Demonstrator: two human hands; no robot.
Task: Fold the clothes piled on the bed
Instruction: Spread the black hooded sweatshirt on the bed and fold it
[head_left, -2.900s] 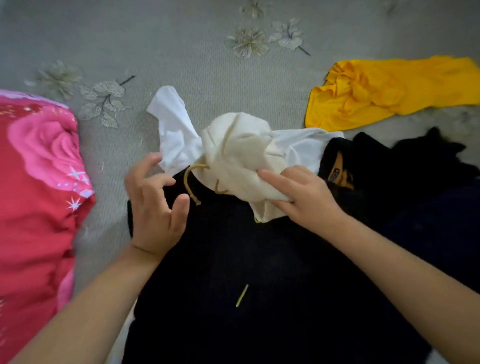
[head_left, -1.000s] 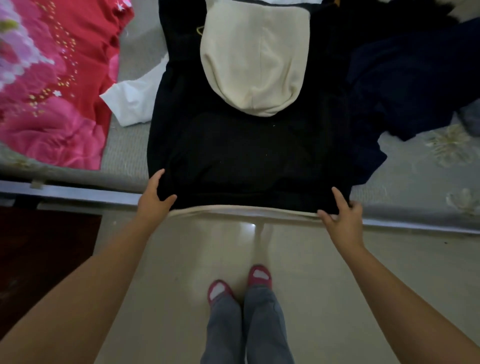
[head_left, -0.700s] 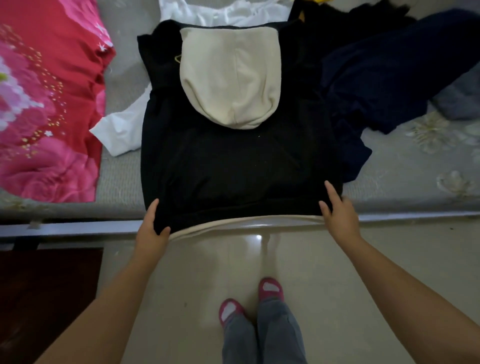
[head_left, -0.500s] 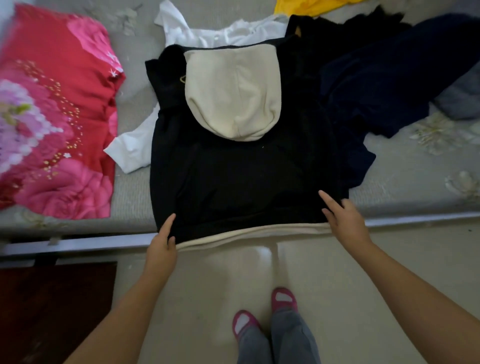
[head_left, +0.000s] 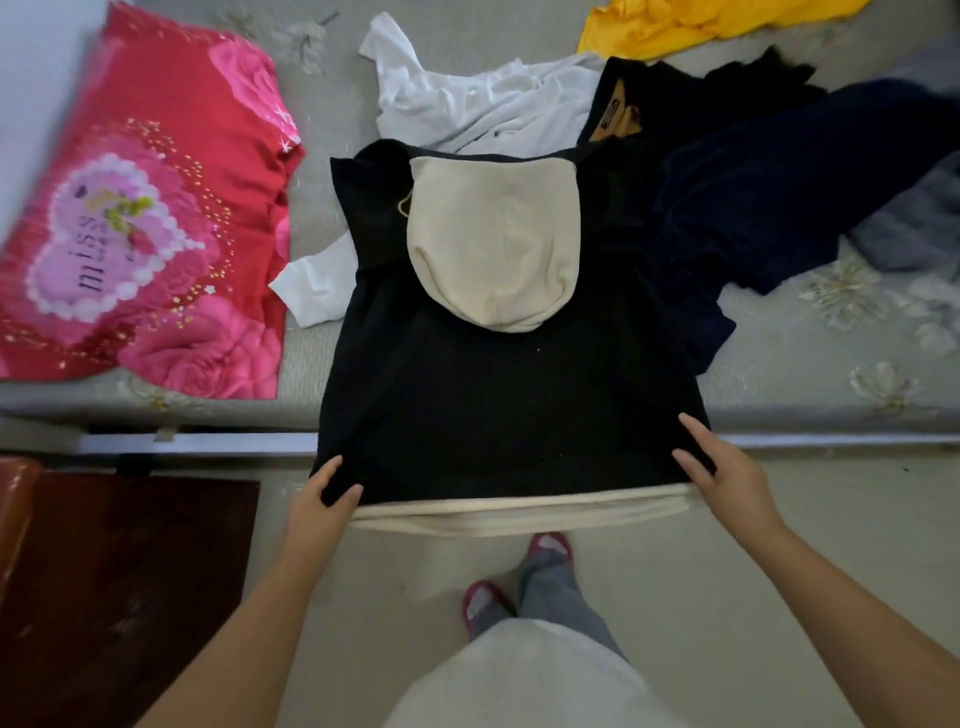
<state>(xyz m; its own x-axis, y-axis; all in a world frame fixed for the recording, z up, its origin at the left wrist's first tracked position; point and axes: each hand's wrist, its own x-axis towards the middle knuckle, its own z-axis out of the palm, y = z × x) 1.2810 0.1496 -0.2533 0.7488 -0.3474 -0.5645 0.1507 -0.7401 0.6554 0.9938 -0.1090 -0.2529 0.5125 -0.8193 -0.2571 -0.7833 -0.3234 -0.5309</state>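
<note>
Gripping the black hoodie's (head_left: 498, 395) cream hem, left hand (head_left: 319, 506) and right hand (head_left: 727, 480) each pinching a corner — I've drawn it past the bed's (head_left: 831, 364) edge, ready for folding.

A bed with a grey flower-embroidered cover (head_left: 810, 364) and a pale metal edge rail (head_left: 208, 443) stands on a glossy beige tiled floor (head_left: 649, 582), with a dark reddish-brown wooden piece (head_left: 119, 587) at lower left and soft, dim light.
</note>
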